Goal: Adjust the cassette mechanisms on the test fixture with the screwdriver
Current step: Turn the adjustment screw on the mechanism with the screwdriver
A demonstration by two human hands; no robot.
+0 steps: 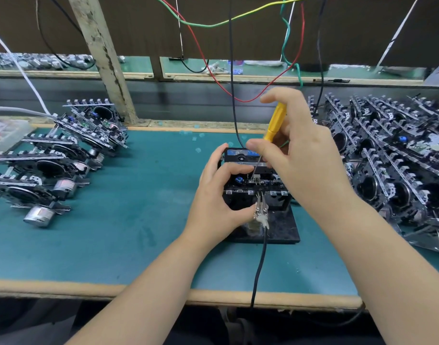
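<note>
A black test fixture (280,227) stands on the green mat at the centre, with a cassette mechanism (241,185) seated on it. My left hand (213,195) grips the mechanism's left side, thumb near a metal clip (260,210) at its front. My right hand (300,155) pinches a yellow-handled screwdriver (275,123), whose thin shaft slants down to a small part on the mechanism's top. A black cable (259,265) runs from the clip over the table's front edge.
Several cassette mechanisms (56,155) lie stacked at the left, and a larger pile (392,155) fills the right side. Red, green, yellow and black wires (232,70) hang from above to the fixture. A wooden post (104,58) stands behind the bench.
</note>
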